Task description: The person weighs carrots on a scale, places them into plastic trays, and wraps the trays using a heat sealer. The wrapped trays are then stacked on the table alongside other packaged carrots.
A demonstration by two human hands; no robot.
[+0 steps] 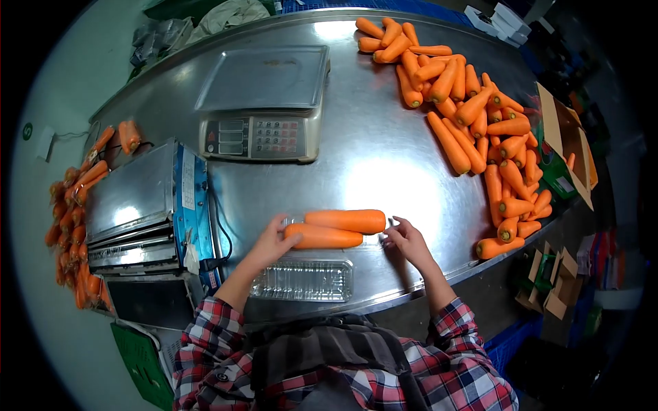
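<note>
Two carrots (346,220) lie side by side across the table in front of me, with clear plastic that looks like a tray (296,220) showing at their left end. My left hand (271,243) is at that end, its fingers around the plastic edge and its thumb against the nearer carrot. Beside the right end of the carrots is my right hand (407,243), thumb and fingers apart, holding nothing I can see. Nearer my body sits a ribbed clear plastic tray (301,281).
A digital scale (264,79) stands behind the carrots. To the left is a wrapping machine (133,195) with bagged carrots (68,226) beyond it. A large carrot pile (507,164) covers the table's right side, beside cardboard boxes (569,144).
</note>
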